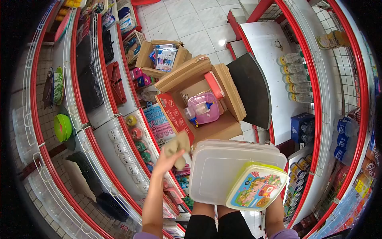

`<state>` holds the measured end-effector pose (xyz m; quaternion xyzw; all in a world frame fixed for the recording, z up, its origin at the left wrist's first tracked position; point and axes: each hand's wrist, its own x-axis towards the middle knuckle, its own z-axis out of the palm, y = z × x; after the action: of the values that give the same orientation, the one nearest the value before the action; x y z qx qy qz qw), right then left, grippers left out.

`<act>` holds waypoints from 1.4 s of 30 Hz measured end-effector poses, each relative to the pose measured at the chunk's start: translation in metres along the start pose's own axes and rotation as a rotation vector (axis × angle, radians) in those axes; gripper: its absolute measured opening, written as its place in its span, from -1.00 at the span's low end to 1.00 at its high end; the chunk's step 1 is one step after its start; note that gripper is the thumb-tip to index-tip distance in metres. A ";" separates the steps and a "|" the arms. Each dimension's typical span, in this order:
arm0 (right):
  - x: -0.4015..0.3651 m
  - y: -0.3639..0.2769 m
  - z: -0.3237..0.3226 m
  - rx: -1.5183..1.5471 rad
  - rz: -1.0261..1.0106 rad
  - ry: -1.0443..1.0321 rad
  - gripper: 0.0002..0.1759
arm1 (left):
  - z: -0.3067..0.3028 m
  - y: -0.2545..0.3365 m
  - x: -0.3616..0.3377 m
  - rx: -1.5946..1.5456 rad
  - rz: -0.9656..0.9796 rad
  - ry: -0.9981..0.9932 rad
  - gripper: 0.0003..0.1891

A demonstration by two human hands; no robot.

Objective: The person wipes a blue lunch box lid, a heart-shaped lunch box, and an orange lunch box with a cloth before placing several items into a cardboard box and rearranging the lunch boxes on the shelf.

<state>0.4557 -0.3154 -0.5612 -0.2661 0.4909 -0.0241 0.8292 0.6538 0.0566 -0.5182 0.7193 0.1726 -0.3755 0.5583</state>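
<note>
My left hand [167, 160] is closed around a crumpled beige cloth [180, 149], just left of a large clear plastic container [213, 175]. A smaller container with a green rim and a printed, colourful lid [259, 188] lies on the large one, at its lower right. My right hand is hidden behind these containers; only the right forearm [274, 215] shows, reaching up beneath them. The two containers are held together over my thighs. Beyond them stands an open cardboard box [229, 125] with a purple-lidded container [207, 109], small bottles [203, 107] and a red-lidded box [215, 84] inside.
Red-edged shelves with wire rails [85, 123] rise on the left, holding green bowls [62, 127] and packaged goods. On the right, shelves carry bottles [295, 78] and cans [298, 175]. A smaller carton [145, 55] of packets stands behind the box on the tiled floor [187, 24].
</note>
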 end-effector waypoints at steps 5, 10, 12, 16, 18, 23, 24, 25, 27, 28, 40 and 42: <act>-0.003 0.018 -0.020 0.038 -0.030 0.071 -0.39 | 0.052 0.080 0.126 0.847 0.320 0.027 -0.42; -0.003 0.042 -0.047 0.079 -0.057 0.152 -0.40 | 0.098 0.044 0.260 1.905 0.117 -0.293 -0.49; -0.001 0.050 -0.058 0.090 -0.061 0.175 -0.40 | 0.109 0.016 0.295 2.160 0.054 -0.453 -0.44; 0.001 0.064 -0.078 0.119 -0.062 0.230 -0.40 | 0.111 -0.016 0.326 1.550 0.020 -0.350 -0.27; 0.001 0.069 -0.084 0.127 -0.057 0.252 -0.40 | 0.107 -0.028 0.336 1.303 0.038 -0.196 -0.29; 0.003 0.076 -0.093 0.138 -0.046 0.277 -0.40 | 0.114 -0.052 0.351 1.249 0.223 0.212 -0.36; 0.003 0.077 -0.094 0.136 -0.044 0.281 -0.40 | 0.115 -0.045 0.345 1.341 0.229 0.091 -0.34; 0.002 0.077 -0.096 0.134 -0.041 0.286 -0.40 | 0.117 -0.035 0.347 1.375 0.090 -0.060 -0.31; 0.002 0.078 -0.097 0.129 -0.034 0.292 -0.40 | 0.116 -0.015 0.369 1.419 -0.192 -0.364 -0.24; 0.002 0.079 -0.098 0.129 -0.032 0.294 -0.40 | 0.107 -0.034 0.397 1.279 -0.222 -0.396 -0.13; 0.009 0.085 -0.099 0.106 -0.023 0.306 -0.40 | 0.098 -0.053 0.413 1.090 -0.143 -0.380 -0.03; 0.009 0.083 -0.098 0.102 -0.025 0.303 -0.40 | 0.098 -0.041 0.404 1.103 -0.172 -0.350 0.00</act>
<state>0.3605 -0.2877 -0.6443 -0.2234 0.6051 -0.0992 0.7577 0.8581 -0.0905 -0.8508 0.8144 -0.0851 -0.5671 0.0890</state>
